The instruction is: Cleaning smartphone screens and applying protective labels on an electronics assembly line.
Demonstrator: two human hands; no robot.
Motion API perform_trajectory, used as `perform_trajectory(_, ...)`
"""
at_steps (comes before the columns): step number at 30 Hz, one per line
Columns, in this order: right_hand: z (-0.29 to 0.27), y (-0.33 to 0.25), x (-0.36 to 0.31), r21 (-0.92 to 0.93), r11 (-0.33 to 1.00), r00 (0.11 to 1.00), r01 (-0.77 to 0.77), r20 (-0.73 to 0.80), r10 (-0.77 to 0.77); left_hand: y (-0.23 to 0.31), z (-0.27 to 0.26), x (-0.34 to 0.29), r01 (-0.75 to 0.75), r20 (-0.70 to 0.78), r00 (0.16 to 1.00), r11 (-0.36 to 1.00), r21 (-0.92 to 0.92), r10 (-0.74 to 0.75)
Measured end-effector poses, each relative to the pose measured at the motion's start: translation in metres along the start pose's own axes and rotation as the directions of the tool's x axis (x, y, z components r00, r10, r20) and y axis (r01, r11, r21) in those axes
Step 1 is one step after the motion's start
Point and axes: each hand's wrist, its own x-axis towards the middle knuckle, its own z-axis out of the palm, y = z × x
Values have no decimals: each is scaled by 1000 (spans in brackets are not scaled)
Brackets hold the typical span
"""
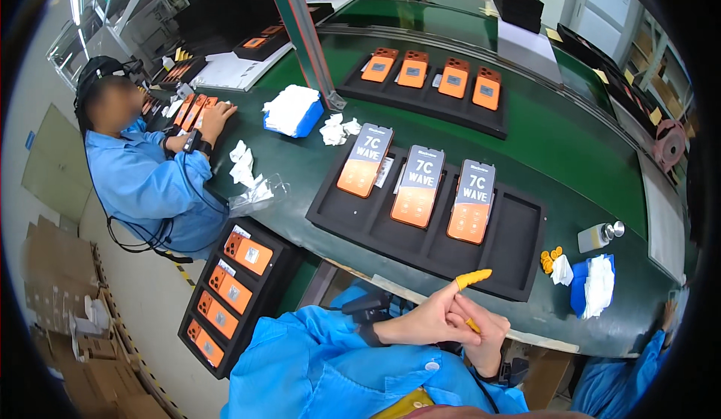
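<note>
My left hand (424, 321) and my right hand (487, 334) meet at the table's front edge. A yellow finger cot (473, 278) covers my outstretched left index finger. My left thumb and other fingers close around a second yellow finger cot (472, 325) on a right-hand finger; the overlap partly hides the contact. My right fingers look extended and hold nothing visible. Just beyond lies a black foam tray (518, 246) with three phones, screens up: a left phone (366, 160), a middle phone (417, 186) and a right phone (472, 201), each grey above and orange below.
A second tray (353, 88) holds orange phones face down; another tray (274, 299) stands at lower left. Wipes in blue boxes (312, 121) (578, 287), a bottle (597, 236) and loose finger cots (550, 257) are on the table (300, 186). A co-worker (150, 171) handles phones at left.
</note>
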Motion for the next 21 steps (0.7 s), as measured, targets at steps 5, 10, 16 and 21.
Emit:
perform_trajectory(5,8,0,0,535,729,886,-427,88,455,-15,2,8,-113,-252,965,985,-133,77)
perform_trajectory(10,9,19,-19,484,787,918,-383,102,383,-11,-13,5,-172,-369,927,949,-262,66)
perform_trajectory(16,18,-3,-6,462,804,926,-374,142,350,0,-3,-6,-5,-153,988,996,-92,-9)
perform_trajectory(21,5,27,0,431,870,906,-238,422,39,-16,-15,-10,239,-62,971,949,205,-231)
